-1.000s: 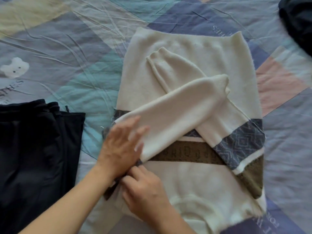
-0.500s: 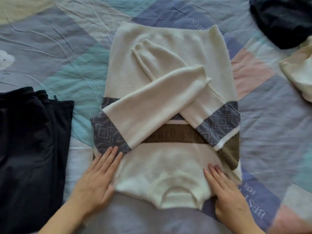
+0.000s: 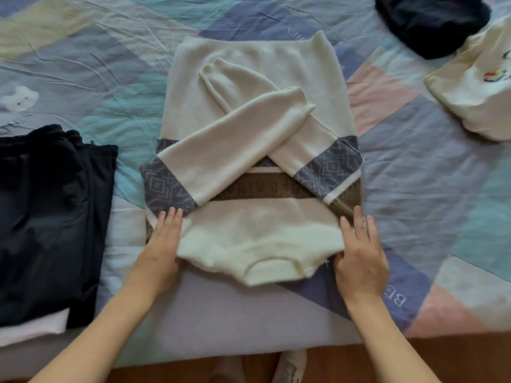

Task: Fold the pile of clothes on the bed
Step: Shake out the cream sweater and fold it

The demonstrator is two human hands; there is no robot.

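Bedsheet (image 3: pixel 249 313) bears sweater (image 3: pixel 257 233); left hand (image 3: pixel 163 244), right hand (image 3: pixel 359 252) flank it, fingers straight.

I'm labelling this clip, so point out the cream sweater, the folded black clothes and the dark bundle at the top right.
cream sweater (image 3: pixel 260 233): head view, plain cream chest panel near the collar.
folded black clothes (image 3: pixel 47 217): head view, middle of the top layer.
dark bundle (image 3: pixel 431 20): head view, its centre.

1. Bare bed (image 3: pixel 215 313) lies between the sweater (image 3: pixel 260 239) and the near edge.
2. Black trousers (image 3: pixel 49 217) block the left side.
3. A cream garment (image 3: pixel 475 87) and a dark garment (image 3: pixel 431 20) crowd the far right.
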